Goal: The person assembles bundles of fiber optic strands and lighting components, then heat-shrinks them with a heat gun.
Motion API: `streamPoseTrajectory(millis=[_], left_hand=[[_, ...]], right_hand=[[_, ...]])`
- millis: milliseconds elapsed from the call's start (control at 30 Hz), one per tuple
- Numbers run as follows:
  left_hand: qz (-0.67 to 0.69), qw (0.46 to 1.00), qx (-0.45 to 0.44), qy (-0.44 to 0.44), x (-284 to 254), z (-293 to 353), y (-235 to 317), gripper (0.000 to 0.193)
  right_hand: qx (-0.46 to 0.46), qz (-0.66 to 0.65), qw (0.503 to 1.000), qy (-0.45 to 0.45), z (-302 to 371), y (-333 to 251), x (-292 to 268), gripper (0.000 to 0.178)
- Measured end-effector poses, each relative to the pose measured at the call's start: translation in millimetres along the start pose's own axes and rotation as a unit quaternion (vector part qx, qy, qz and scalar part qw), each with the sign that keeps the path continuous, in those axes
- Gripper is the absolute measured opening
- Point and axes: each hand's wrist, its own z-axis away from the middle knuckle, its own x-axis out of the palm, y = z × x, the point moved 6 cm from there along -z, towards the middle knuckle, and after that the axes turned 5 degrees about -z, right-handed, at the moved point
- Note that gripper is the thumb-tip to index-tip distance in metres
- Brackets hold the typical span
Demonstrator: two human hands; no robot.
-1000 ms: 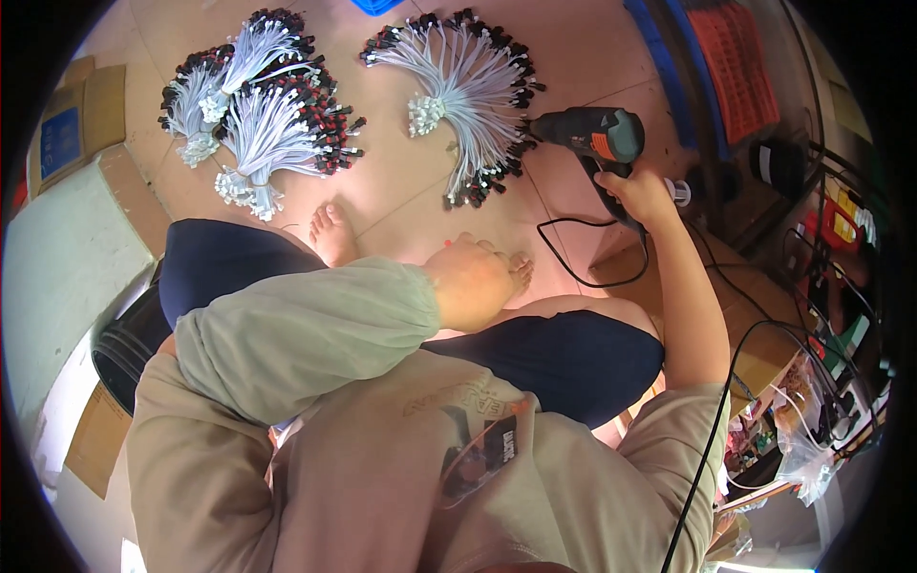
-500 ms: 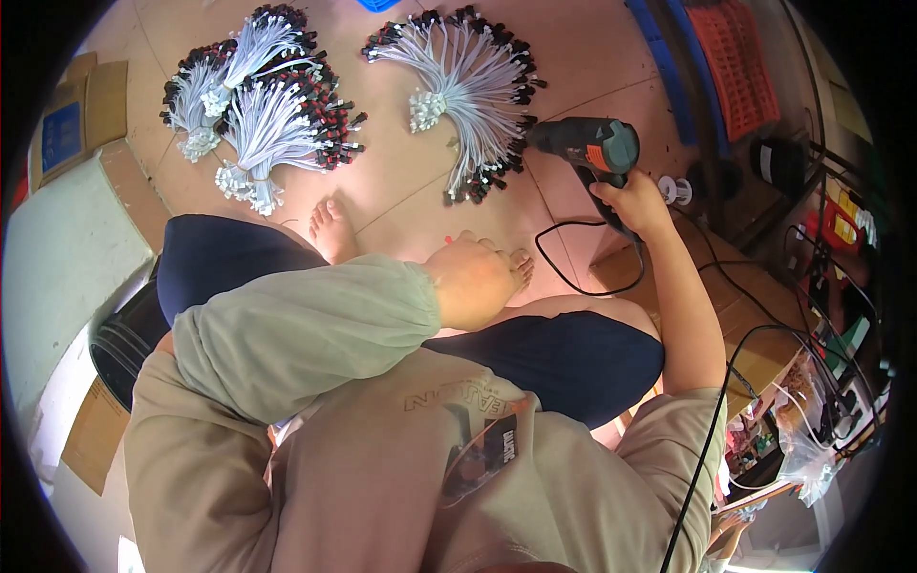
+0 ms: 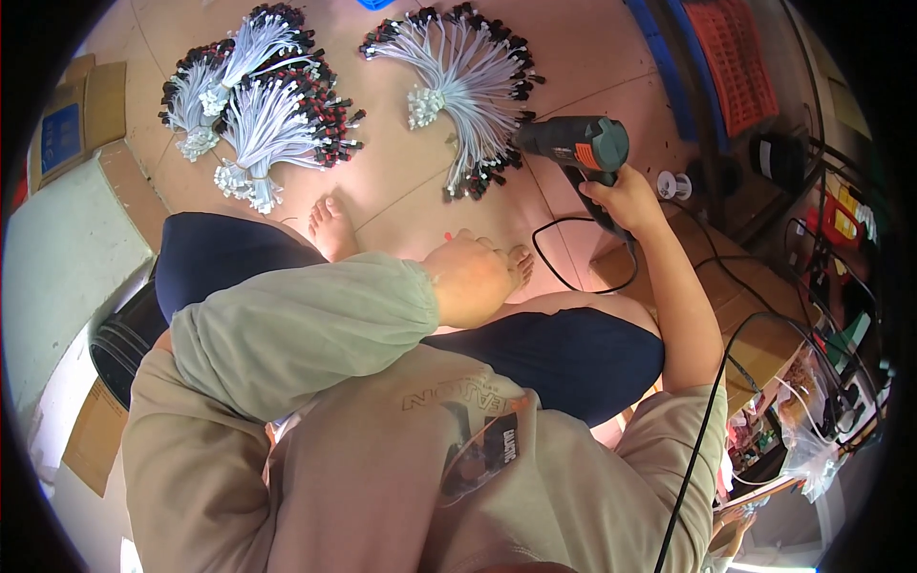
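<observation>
Right hand (image 3: 626, 202) wrapped round my heat gun (image 3: 576, 141), nozzle right beside the fanned cables (image 3: 466, 91). Left hand (image 3: 470, 286) near my foot (image 3: 521, 263), can't tell its grip. Cord (image 3: 535, 248) loops between hands.

The pinkish tiled floor (image 3: 394, 199) carries three bundles of white cables (image 3: 266, 134) with dark ends, close together at the left, and a fanned-out bundle (image 3: 466, 88) apart from them, to the right. A bare foot (image 3: 331, 232) rests there too.
</observation>
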Motion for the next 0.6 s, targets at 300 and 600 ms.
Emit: streamPoseTrajectory(millis=[300,600], left_hand=[[0.015,1.000,-0.003,-0.003,4,2,3,0.084],[-0.017,1.000,-0.008,0.017,6,9,12,0.040]], right_hand=[[-0.011,0.025,1.000,-0.008,0,2,3,0.051],[-0.012,0.088,0.996,-0.014,3,15,9,0.052]])
